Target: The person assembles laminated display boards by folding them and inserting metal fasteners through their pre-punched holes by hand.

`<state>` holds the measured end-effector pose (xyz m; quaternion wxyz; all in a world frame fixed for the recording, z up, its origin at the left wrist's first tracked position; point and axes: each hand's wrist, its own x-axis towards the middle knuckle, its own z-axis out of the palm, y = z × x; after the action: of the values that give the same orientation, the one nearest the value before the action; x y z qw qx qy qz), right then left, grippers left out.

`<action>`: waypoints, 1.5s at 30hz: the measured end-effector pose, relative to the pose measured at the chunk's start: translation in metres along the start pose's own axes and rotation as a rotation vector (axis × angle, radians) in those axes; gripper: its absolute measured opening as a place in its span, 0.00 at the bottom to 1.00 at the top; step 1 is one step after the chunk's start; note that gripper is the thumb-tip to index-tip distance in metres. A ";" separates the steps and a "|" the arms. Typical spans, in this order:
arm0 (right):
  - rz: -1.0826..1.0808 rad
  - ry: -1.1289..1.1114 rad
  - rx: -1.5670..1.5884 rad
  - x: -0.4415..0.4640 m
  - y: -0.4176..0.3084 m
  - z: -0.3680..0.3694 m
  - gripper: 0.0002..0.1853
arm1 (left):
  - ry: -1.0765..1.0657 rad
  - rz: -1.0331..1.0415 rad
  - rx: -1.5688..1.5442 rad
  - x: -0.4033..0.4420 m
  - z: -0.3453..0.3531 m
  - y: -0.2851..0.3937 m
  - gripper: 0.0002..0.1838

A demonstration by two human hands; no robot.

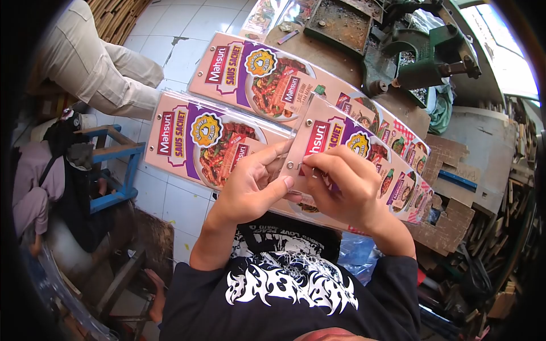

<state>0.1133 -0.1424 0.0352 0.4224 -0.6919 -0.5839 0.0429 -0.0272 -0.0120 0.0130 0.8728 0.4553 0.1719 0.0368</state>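
A pink printed sauce-sachet display card [354, 126] with metal eyelets along its short edge lies over other cards in front of me. My left hand [250, 184] is closed on the card's eyelet edge, its thumb on the front near a corner eyelet [290, 165]. My right hand [347, 179] is pinched just beside that eyelet; a thin, shiny bit shows at its fingertips, too small to name. Under and beside the held card rest a stack of matching cards [187, 136] on the left and another stack [250, 71] behind it.
A green metal machine [418, 65] and a metal tray of dark bits [341, 25] stand on the bench at the back right. Another person's trousered legs [108, 68] are at upper left. A blue stool [114, 165] and a seated person [42, 176] are at left.
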 end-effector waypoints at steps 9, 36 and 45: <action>-0.097 0.020 -0.086 0.000 -0.005 0.001 0.12 | 0.002 0.066 0.070 -0.006 0.005 0.005 0.31; -0.174 0.022 -0.100 0.001 -0.003 0.004 0.13 | 0.009 0.098 0.149 -0.012 0.005 -0.001 0.24; -0.288 -0.031 -0.209 0.006 -0.011 0.002 0.16 | 0.188 0.320 0.481 -0.016 0.013 -0.008 0.21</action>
<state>0.1055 -0.1368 0.0437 0.3408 -0.6405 -0.6848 -0.0684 -0.0389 -0.0305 0.0172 0.7033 0.6649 0.1817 0.1742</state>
